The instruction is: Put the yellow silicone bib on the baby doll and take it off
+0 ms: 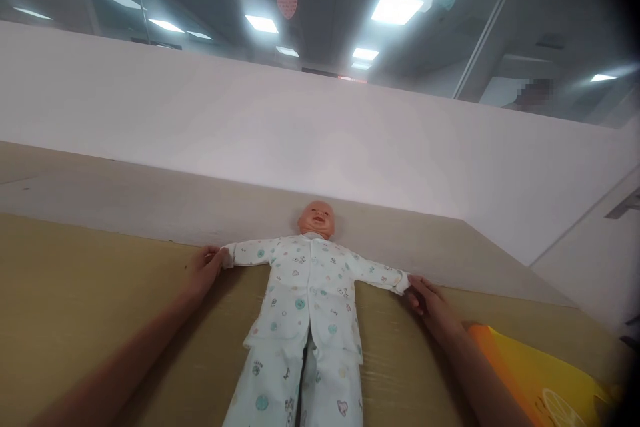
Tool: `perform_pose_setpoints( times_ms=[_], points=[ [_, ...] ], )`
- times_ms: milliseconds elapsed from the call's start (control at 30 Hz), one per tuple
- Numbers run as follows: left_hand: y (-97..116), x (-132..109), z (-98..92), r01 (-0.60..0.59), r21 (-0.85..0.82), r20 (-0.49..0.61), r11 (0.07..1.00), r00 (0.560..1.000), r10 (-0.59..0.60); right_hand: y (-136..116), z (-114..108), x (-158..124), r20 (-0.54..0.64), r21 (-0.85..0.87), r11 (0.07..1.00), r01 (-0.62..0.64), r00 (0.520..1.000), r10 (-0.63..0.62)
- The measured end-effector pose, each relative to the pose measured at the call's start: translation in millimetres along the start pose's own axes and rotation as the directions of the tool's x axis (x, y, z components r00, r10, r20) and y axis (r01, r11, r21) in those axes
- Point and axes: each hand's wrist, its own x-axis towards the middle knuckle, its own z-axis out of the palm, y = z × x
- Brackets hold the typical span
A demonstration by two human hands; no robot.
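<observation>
A baby doll (319,219) lies on its back with its arms stretched out sideways. It wears a white pajama top (313,293) with small coloured prints and matching trousers (333,387); the lower trouser legs run out of the frame. At the cuff of the sleeve on the left, my left hand (204,268) pinches the fabric between thumb and fingers. My right hand (425,300) grips the other cuff in the same way. Both sleeves are drawn out nearly straight, and the doll's hands do not show.
The doll lies on a tan tabletop (100,280) against a white wall (225,127). A yellow-orange item with a lemon-slice print (540,373) lies at the right. Glass with heart-shaped notes (287,5) is above the wall. A door handle (623,205) shows at far right.
</observation>
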Motion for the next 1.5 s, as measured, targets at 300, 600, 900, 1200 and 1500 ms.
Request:
perform_pose_setpoints(
  times_ms=[300,600,900,1200,1500],
  points=[
    [-3.1,-0.2,2.1,-0.004,-0.024,0.008,1.0,1.0,0.004,1.4,2.2,1.8,-0.11,0.032,0.999,0.026,0.994,-0.022],
    [-3.4,0.0,2.6,-0.031,0.006,0.02,1.0,0.999,0.031,2.6,0.6,1.9,-0.118,0.018,0.999,0.026,0.993,-0.024],
    [0.1,-2.0,2.9,-0.01,-0.015,0.027,1.0,1.0,0.011,-1.4,0.7,-1.2,-0.124,0.015,0.999,0.029,0.992,-0.027],
    [2.5,-3.9,2.3,-0.002,0.011,0.048,1.0,0.999,0.001,-2.6,4.2,-2.4,-0.14,0.031,0.999,0.024,0.99,-0.02],
    [7.2,-6.1,1.3,-0.002,-0.005,0.09,1.0,0.996,0.003,-2.3,2.3,-2.7,-0.116,0.061,0.998,0.011,0.993,-0.004]
  ],
)
